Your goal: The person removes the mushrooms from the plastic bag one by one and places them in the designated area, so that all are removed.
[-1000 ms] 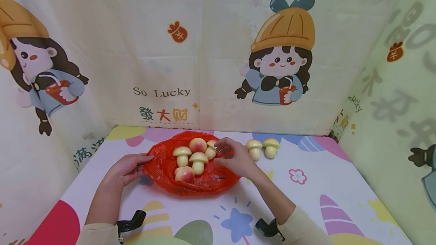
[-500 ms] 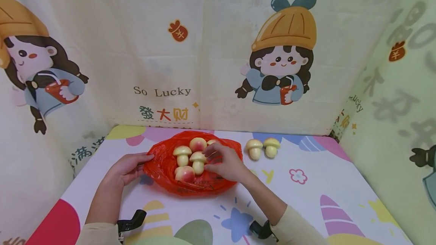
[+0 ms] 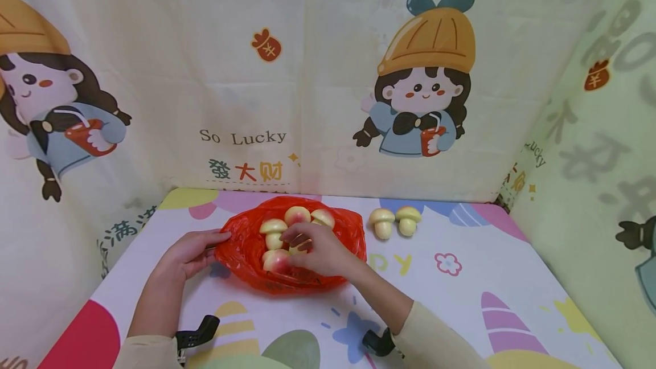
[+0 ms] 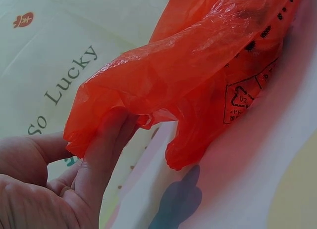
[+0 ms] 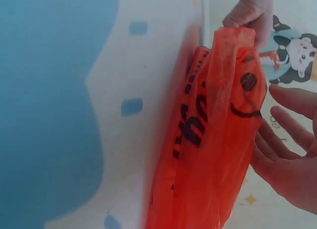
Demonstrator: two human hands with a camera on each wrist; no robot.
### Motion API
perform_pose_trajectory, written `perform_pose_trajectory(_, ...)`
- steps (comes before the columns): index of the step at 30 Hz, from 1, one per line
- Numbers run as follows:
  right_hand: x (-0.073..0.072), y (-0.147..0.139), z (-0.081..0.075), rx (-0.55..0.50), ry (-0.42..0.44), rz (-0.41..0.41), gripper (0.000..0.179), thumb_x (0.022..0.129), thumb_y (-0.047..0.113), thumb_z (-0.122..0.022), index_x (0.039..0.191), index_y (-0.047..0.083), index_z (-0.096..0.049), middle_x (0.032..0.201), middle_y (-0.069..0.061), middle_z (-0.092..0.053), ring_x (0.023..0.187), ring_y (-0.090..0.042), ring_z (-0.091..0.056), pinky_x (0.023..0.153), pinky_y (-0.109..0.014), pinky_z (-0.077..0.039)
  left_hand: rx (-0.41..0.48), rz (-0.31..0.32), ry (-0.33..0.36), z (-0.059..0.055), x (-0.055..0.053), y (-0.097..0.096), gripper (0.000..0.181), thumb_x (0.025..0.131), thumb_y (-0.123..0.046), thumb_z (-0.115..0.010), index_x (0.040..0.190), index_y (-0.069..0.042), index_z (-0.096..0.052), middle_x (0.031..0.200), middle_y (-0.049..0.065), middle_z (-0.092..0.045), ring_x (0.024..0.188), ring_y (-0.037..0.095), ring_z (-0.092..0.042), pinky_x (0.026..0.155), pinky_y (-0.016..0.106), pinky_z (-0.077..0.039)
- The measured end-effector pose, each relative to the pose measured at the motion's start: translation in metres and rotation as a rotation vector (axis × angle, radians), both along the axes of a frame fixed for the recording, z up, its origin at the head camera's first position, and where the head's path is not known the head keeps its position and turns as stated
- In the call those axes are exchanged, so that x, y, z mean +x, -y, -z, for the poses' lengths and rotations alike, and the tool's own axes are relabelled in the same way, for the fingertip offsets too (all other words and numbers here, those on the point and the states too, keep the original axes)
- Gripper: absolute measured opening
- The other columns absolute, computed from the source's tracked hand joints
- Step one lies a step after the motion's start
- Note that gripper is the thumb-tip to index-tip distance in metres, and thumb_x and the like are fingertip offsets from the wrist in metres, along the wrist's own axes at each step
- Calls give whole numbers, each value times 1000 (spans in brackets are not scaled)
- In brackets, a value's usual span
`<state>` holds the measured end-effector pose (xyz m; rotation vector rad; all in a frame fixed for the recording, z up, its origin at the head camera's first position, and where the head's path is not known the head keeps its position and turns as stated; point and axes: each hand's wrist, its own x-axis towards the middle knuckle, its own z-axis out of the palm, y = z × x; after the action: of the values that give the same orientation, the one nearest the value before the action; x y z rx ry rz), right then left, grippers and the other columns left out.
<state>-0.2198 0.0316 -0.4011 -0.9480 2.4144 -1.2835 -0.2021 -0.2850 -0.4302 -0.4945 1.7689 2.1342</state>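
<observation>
A red plastic bag lies spread with its mouth up on the table. My left hand pinches its left edge between thumb and fingers, also seen close in the left wrist view. Inside lie several cream toy mushrooms, some with pink-tinged caps, such as the pink-tinged piece at the front. Above the bag's right half hovers my right hand, fingers loosely bent and apart, partly covering a middle mushroom. In the right wrist view the fingers are spread with nothing between them, beside the bag's wall.
Two more toy mushrooms, a pale one and a yellowish one, stand to the right of the bag. The printed tabletop ends at a cloth backdrop behind and at the sides.
My right hand has moved left and slightly down over the bag, uncovering the far-right mushroom inside and covering the middle one. The left hand keeps its grip at the edge.
</observation>
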Motion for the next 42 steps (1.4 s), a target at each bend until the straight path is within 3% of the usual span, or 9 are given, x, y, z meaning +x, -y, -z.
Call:
perform_pose_trajectory(3,0,4,1,20,0,-7,39,91,19,-81,128,17,-69,126,-5,-71,114,-22,-68,90,-24,-60,1,-1,2,1,0,0,74,102,-23,-69,162,-1,-33,99,-3,-76,89,15,-78,84,28,-63)
perform_pose_trajectory(15,2,17,4,99,8,1,40,89,22,-84,126,23,-70,124,2,-71,113,-17,-66,85,-21,-59,-5,1,-13,1,0,-1,73,102,-23,-69,161,-1,-33,100,-3,-76,91,15,-78,85,30,-64)
perform_pose_trajectory(29,7,24,8,183,-90,-3,40,87,15,-84,125,20,-72,119,8,-68,104,-9,-58,79,-17,-55,10,3,-22,-1,2,-3,71,103,-21,-68,161,1,-33,99,-2,-77,90,15,-78,85,30,-64)
perform_pose_trajectory(42,11,27,10,258,-158,-34,44,87,19,-85,129,23,-72,120,11,-67,111,-5,-56,87,-18,-55,-2,-2,-16,-2,2,-3,70,103,-21,-67,160,2,-34,98,-2,-77,89,15,-78,85,29,-64)
